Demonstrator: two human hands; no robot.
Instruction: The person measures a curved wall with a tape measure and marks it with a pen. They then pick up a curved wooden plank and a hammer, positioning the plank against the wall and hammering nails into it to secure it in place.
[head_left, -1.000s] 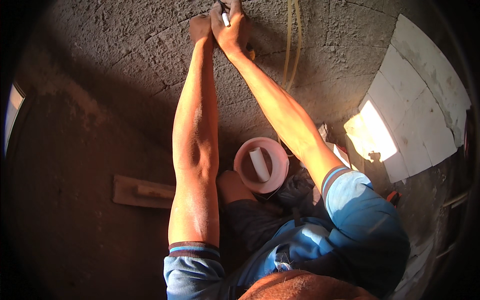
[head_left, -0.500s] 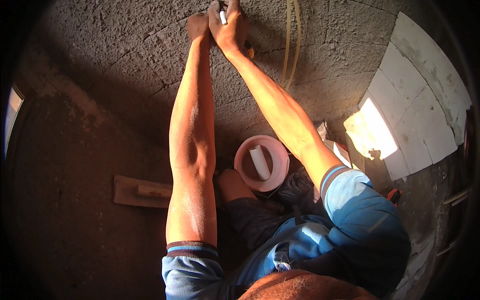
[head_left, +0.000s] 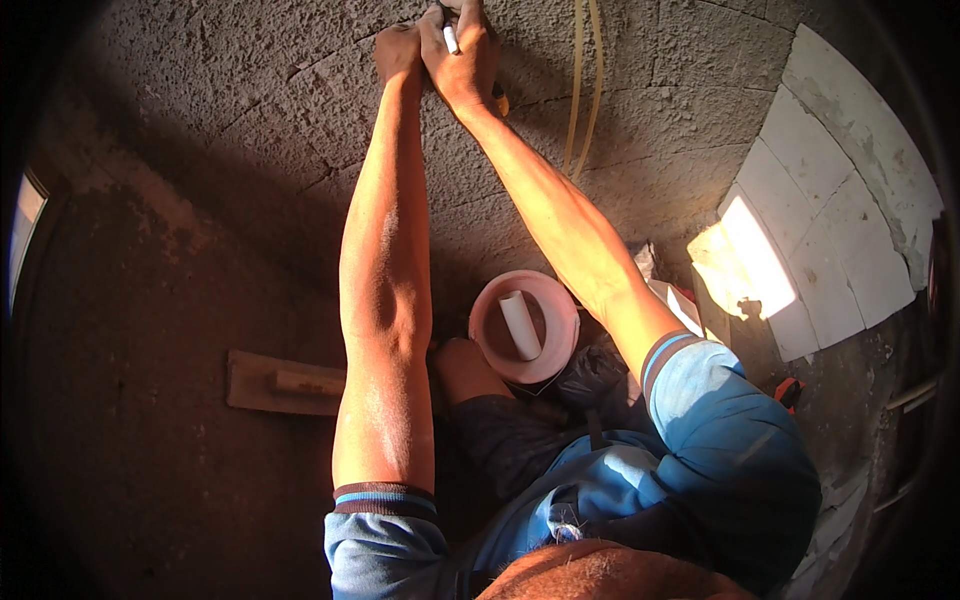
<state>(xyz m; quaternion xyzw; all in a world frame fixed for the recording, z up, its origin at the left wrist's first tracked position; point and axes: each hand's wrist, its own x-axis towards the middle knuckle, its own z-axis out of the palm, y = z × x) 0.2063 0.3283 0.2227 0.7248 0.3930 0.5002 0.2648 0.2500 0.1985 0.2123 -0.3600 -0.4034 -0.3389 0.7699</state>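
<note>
Our two hands have crept a little higher up the rough wall (head_left: 250,150) since a moment ago, so the work is moving up. Our right hand (head_left: 462,50) is closed around a thin white stick (head_left: 450,38), pressed to the wall at the very top. Our left hand (head_left: 397,50) rests curled beside it; we cannot tell if it holds anything. Far below sits a pink bucket (head_left: 490,335).

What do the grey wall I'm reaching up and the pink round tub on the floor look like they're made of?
The grey wall looks like rough cement render: grainy, matte, cracked. The pink round tub looks like moulded plastic, with a smooth, even rim and a white cylinder lying inside, possibly plastic pipe.
</note>
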